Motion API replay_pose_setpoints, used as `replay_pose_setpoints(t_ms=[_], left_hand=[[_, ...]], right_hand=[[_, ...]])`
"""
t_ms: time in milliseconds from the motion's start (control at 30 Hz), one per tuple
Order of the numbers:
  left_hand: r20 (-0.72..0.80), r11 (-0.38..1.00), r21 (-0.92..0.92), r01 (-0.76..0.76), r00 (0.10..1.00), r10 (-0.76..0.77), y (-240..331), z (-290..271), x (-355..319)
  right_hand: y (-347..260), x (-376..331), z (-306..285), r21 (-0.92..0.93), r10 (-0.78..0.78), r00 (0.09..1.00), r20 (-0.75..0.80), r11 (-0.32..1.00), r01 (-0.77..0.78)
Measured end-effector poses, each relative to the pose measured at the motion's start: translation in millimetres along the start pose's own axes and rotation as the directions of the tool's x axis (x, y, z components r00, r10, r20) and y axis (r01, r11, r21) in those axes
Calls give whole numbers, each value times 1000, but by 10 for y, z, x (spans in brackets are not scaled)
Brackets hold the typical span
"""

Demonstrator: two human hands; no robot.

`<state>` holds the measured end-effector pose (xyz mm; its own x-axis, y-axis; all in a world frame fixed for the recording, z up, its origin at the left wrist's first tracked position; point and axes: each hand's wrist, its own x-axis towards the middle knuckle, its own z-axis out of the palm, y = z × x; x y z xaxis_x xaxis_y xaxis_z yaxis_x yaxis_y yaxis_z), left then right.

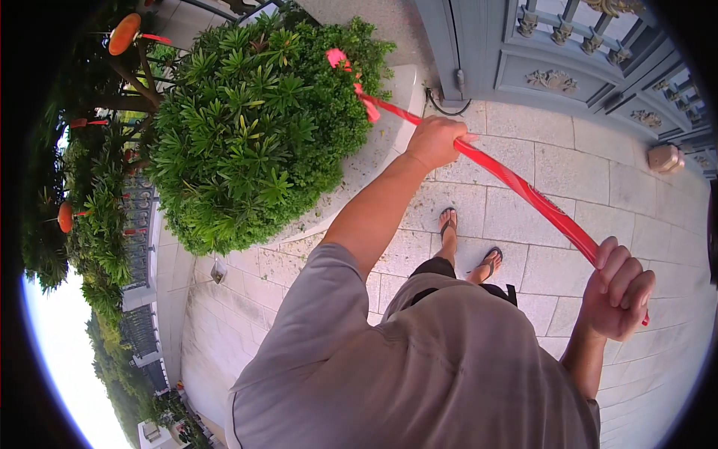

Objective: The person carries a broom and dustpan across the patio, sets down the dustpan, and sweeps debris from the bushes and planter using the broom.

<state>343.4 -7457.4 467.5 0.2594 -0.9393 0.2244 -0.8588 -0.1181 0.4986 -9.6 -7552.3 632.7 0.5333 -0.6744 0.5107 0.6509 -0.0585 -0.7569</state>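
Both fists clamped round long red-handled trimming tool [523, 187]: left hand [435, 142] nearer round green bush [254, 127], right hand [617, 288] farther back.

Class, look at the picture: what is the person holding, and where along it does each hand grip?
A long red tool: left hand grips mid-shaft, right hand grips the near end. Its far tip reaches into the bush.
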Motion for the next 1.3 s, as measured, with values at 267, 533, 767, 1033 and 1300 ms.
replay_pose_setpoints(t_ms=[267,533,767,1033,1300], left_hand=[[-40,953,89,289,957,-287,852,-40,-2201],[-337,970,132,-203,911,236,333,-180,220],[-362,936,37,-350,868,339,553,-223,1265],[-31,922,110,371,928,-370,1030,-106,-2384],[-118,958,194,213,974,-193,418,-148,-1494]], right_hand=[[90,-269,51,373,336,940,57,866,-332],[-436,49,23,87,-30,995,-93,995,38],[-721,118,-69,1,-167,940,-299,985,175],[173,-106,9,471,402,912,75,792,-388],[173,-216,84,311,232,973,-2,925,-220]])
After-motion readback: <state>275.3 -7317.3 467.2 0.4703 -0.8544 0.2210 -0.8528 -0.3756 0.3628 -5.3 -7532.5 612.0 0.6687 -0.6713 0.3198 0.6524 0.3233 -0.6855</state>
